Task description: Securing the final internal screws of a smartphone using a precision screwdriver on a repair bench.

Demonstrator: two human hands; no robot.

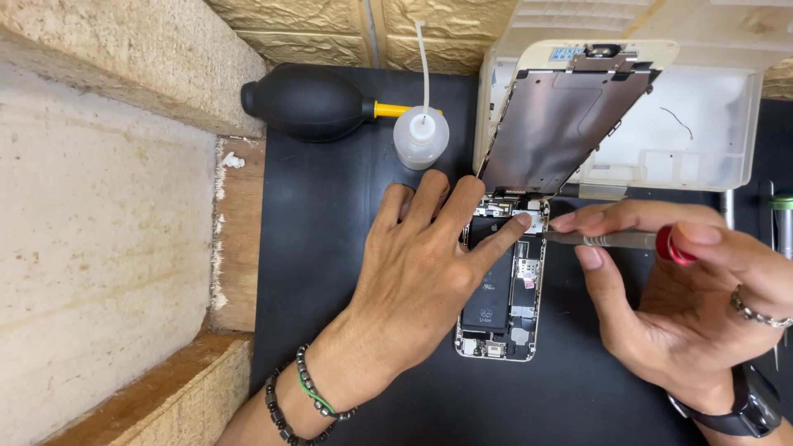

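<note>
You work on a black rubber mat (347, 330) beside a rough beige stone ledge (99, 206), below a tan textured brick wall (314, 25).

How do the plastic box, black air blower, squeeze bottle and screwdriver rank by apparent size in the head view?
1. plastic box
2. black air blower
3. screwdriver, partly hidden by the right hand
4. squeeze bottle, close to the screwdriver

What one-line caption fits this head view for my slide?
Left hand steadies an opened phone on a black mat while the right hand holds a screwdriver to it.
</note>
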